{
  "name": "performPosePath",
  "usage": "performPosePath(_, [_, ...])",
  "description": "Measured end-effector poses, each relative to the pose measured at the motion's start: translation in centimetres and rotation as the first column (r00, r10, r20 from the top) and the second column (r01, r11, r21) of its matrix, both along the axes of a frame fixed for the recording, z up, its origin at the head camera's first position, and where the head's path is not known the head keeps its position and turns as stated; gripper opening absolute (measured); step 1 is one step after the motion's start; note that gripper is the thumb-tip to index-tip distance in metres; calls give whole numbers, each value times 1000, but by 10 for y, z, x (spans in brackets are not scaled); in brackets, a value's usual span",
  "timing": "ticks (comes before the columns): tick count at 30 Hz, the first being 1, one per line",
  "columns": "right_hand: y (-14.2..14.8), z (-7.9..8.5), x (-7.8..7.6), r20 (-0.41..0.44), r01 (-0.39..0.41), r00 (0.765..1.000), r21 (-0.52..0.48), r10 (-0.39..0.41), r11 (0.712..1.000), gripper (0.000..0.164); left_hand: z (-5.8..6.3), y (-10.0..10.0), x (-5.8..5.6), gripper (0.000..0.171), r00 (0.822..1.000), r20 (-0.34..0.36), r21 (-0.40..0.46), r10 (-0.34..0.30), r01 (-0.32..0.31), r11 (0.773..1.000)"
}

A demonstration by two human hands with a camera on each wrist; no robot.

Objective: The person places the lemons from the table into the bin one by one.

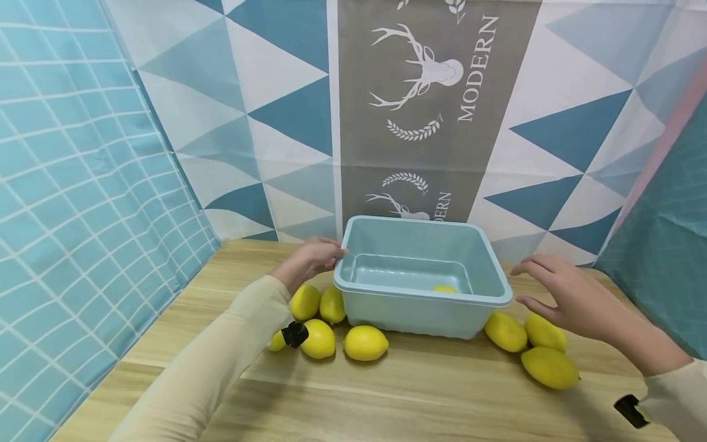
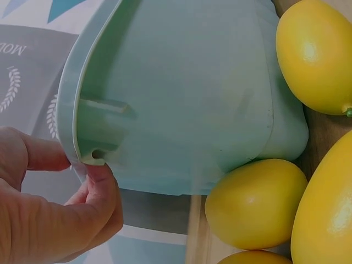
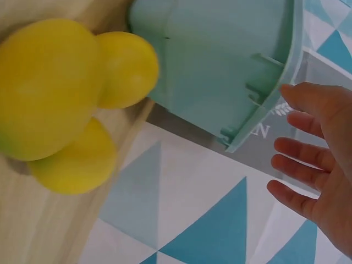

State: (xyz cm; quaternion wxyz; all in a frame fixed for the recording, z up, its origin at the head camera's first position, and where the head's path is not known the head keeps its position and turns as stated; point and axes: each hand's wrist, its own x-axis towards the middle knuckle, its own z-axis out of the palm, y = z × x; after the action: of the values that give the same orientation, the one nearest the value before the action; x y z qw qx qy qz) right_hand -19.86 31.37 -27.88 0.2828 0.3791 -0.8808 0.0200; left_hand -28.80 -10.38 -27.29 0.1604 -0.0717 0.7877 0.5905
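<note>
Near the counter [image 1: 359, 405]'s back edge: one plastic tub [image 1: 409, 313], pale blue-green, rectangular, corners rounded, rim lipped, walls smooth; single lemon [image 1: 444, 288] partly visible inside.

Left hand [image 1: 317, 255]: pinching the rim at the tub's left end. Right hand [image 1: 574, 298]: fingers spread, gripping nothing, beside the right end; thumb contact uncertain.

Step in hand, apparently: taking hold of the tub. A two-handed hold would call for the right fingers closing on the free rim.

Left lemons [image 1: 366, 343]: five visible, glossy yellow ovals, toward the counter's left edge. Right lemons [image 1: 550, 368]: three, clustered, one with pointed tip.
</note>
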Motion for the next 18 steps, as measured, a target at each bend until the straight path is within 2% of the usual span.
performPosePath(5, [7, -14, 10, 7, 5, 1000, 21, -5, 1000, 59, -2, 0, 0, 45, 1000, 0, -22, 0, 0, 1000])
performPosePath(9, [13, -24, 18, 27, 39, 999, 47, -41, 998, 39, -1, -1, -1, 44, 1000, -2, -23, 1, -1, 1000])
performPosePath(13, [19, -32, 26, 112, 108, 987, 88, -118, 990, 44, -1, -1, -2, 43, 1000, -17, -6, -6, 6, 1000])
performPosePath(18, [28, -41, 32, 261, 144, 948, 166, -184, 976, 36, -1, -1, -1, 41, 1000, -4, -9, 4, -4, 1000])
